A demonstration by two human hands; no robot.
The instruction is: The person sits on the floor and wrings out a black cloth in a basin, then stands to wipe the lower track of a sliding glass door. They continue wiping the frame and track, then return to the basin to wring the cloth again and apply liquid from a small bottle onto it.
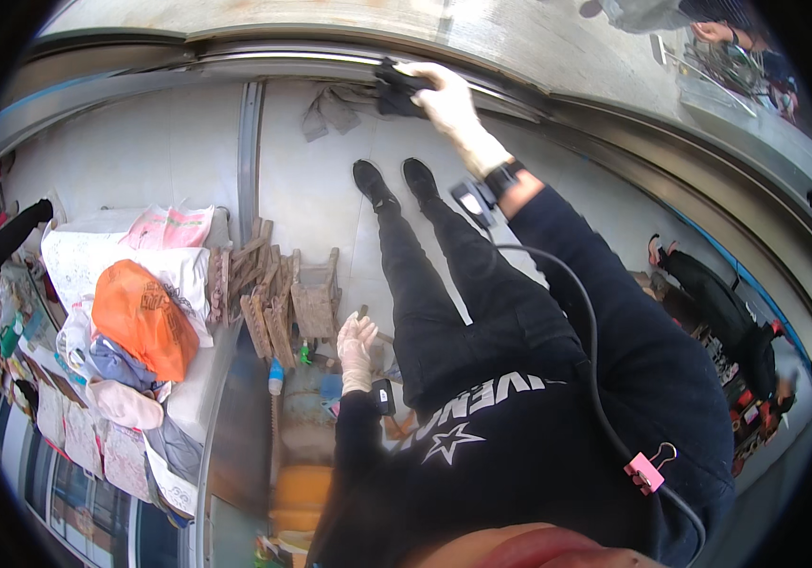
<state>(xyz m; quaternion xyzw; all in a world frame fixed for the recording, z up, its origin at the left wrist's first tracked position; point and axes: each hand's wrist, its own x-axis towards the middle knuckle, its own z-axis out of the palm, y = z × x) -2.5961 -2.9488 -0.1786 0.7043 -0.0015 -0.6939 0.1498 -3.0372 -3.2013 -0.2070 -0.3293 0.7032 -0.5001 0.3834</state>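
My right hand (444, 95), in a white glove, is stretched far forward with its fingers closed on a bunched black cloth (396, 90). The cloth is against the metal door track (330, 59), which runs across the far side. A grey cloth (338, 111) lies on the tiles just left of it. Down by my left hip, my left hand (356, 350) is also gloved, its fingers curled. A small dark brownish bit (362, 310) shows at its fingertips; I cannot tell what it is.
Wooden folding stools (316, 298) stand left of my legs. Farther left, a table bears an orange bag (145, 322), folded cloths and papers. A yellow container (300, 497) sits at the lower left. People are nearby at right (718, 293), at far left and beyond the track.
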